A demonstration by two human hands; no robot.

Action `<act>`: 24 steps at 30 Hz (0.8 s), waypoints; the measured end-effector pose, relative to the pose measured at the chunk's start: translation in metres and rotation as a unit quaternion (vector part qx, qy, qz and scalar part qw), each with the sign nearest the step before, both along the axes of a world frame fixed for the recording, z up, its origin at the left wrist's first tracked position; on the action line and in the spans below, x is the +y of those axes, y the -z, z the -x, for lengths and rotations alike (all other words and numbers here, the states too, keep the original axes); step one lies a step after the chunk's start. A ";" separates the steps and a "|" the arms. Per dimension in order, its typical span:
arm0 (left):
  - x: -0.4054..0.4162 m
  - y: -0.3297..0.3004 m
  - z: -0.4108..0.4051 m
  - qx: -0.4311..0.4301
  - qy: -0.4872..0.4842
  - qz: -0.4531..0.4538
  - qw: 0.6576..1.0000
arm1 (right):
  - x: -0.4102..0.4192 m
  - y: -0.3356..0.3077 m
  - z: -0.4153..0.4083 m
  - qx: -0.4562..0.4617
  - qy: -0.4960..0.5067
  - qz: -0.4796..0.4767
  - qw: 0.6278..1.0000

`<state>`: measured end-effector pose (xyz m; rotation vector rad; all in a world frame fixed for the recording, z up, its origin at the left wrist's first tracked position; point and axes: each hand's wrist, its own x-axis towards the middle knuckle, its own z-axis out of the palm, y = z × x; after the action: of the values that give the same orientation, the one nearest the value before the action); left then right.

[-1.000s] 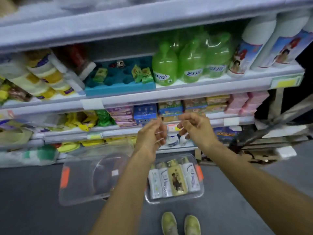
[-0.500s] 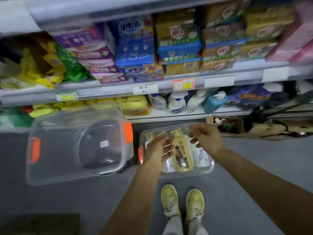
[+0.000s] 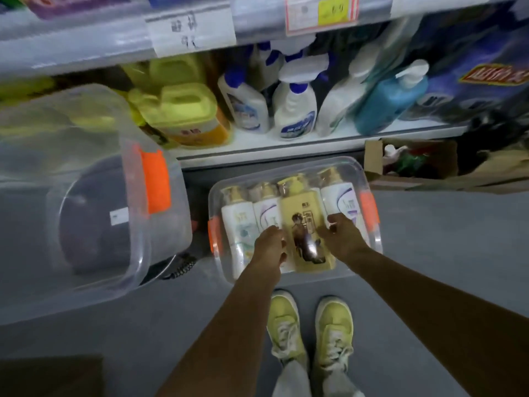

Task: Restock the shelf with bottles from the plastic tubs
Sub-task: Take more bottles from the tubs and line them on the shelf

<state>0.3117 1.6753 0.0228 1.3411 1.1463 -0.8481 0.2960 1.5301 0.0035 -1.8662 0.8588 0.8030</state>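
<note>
A small clear tub (image 3: 369, 247) with orange latches sits on the grey floor below the bottom shelf (image 3: 286, 140). Several bottles lie side by side in it: a white one (image 3: 239, 222) at the left, a second white one (image 3: 267, 209), a yellow one (image 3: 303, 222) and a white one (image 3: 340, 196) at the right. My left hand (image 3: 269, 245) reaches down over the second white bottle, against the yellow bottle's left side. On the yellow bottle's right side my right hand (image 3: 342, 236) covers the right white bottle's lower part. Both hands' fingers are bent downward, their grip hidden.
A large clear tub (image 3: 160, 224) with an orange latch stands at the left, holding no bottles. The bottom shelf carries yellow jugs (image 3: 183, 113), white spray bottles (image 3: 294, 110) and a blue pump bottle (image 3: 389, 101). An open cardboard box (image 3: 372, 156) is at the right. My shoes (image 3: 312, 325) stand just behind the small tub.
The view has dropped from the upper shelves to the floor. Both hands have come down from shelf height into the small tub and now flank the yellow bottle.
</note>
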 end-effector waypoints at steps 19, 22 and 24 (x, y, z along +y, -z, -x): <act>0.003 0.005 0.005 -0.033 0.069 0.047 0.996 | -0.004 -0.013 0.011 0.028 0.120 -0.165 0.978; 0.007 -0.024 0.003 -0.051 0.065 0.056 0.995 | -0.005 -0.042 0.009 0.023 0.122 -0.186 0.975; 0.009 -0.050 -0.001 -0.064 0.062 0.064 0.994 | -0.005 -0.067 0.004 0.013 0.120 -0.198 0.973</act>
<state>0.3122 1.6847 0.0724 1.3498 0.9019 -0.8970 0.2922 1.5247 0.0706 -1.3759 0.8497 0.7831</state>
